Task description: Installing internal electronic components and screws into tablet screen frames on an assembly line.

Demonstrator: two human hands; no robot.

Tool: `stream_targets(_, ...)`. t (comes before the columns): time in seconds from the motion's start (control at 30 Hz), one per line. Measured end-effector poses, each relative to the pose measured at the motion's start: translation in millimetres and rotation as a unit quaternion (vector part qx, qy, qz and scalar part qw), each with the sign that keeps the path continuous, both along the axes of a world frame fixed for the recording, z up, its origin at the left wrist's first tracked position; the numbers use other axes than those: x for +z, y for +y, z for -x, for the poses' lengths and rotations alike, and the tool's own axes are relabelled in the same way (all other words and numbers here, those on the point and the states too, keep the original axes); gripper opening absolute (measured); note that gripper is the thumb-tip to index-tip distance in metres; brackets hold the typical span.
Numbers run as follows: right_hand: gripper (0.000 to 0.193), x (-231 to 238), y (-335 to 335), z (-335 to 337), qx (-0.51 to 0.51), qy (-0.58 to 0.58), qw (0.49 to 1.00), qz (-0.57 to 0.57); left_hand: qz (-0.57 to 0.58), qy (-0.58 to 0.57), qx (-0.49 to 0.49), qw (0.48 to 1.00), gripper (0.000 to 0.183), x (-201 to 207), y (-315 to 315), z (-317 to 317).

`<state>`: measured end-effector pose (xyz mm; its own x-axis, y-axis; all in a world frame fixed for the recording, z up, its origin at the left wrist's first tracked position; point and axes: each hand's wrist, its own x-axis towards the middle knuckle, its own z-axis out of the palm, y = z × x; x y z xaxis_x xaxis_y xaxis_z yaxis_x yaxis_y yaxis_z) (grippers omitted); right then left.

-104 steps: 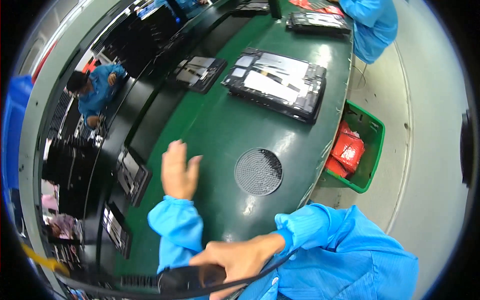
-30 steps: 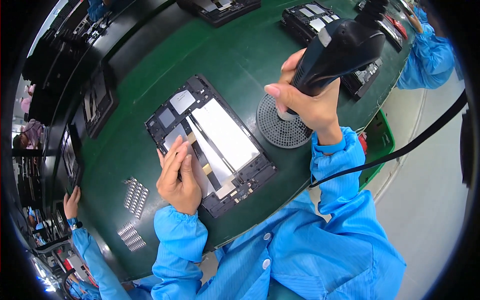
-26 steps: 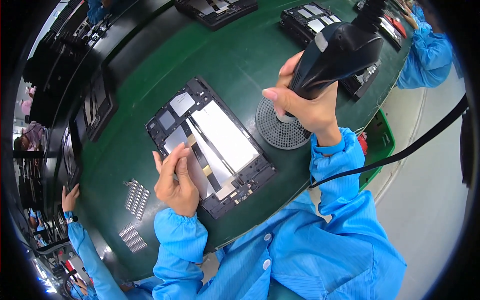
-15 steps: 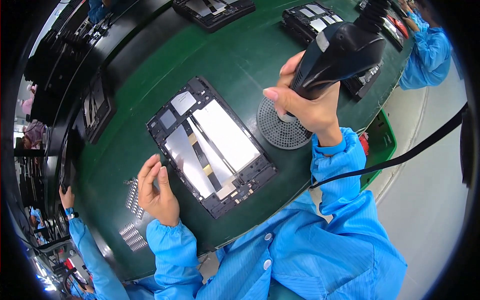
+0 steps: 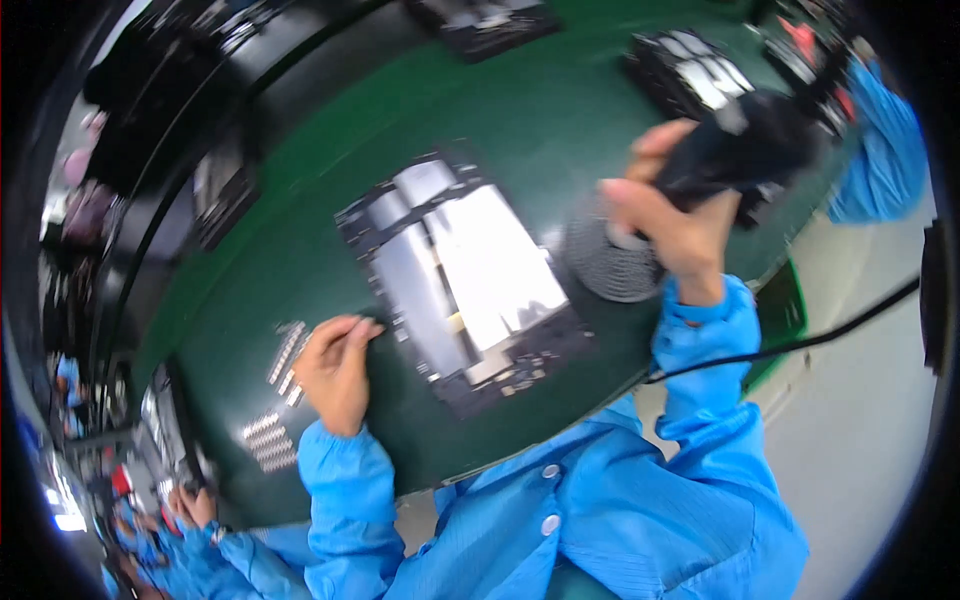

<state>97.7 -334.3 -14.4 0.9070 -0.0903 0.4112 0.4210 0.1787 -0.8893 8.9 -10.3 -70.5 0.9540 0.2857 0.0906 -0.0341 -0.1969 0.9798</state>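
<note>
An opened tablet point(image 5: 412, 285) lies on the green bench in front of me, with silvery battery plates, a dark ribbon strip and black edges. My right hand point(image 5: 680, 235) grips a black electric screwdriver point(image 5: 740, 150). Beneath its lower end stands a round grey dimpled screw dish point(image 5: 610, 262), right of the tablet. The screwdriver's tip is hidden. My left hand point(image 5: 335, 375) is just left of the tablet, thumb and forefinger pinched together. Blur hides whether anything small is between them. Beside it lie rows of small metal pieces point(image 5: 268, 442).
More opened tablets lie around: a stack point(image 5: 690, 75) at the far right, another point(image 5: 485, 25) at the back. A green crate point(image 5: 785, 315) stands below the bench's right edge. A black cable point(image 5: 800, 350) crosses on the right. Co-workers in blue sleeves are at both sides.
The view has shifted and blurred, so the bench things sit farther right. My left thumb and fingertips have come together. A co-worker's hands now hold a tablet at the lower left.
</note>
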Motion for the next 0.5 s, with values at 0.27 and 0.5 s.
stream_targets(0.27,0.039,33.9,22.6,6.1,0.09,-0.148,0.985,-0.009,0.157,0.087,-0.058,0.982,0.015,17.7,-3.2,-20.3)
stream_targets(0.5,0.041,51.6,100.5,7.5,0.191,-0.101,0.976,-0.029,0.078,0.112,-0.076,0.988,0.018,17.7,-8.7,-45.7)
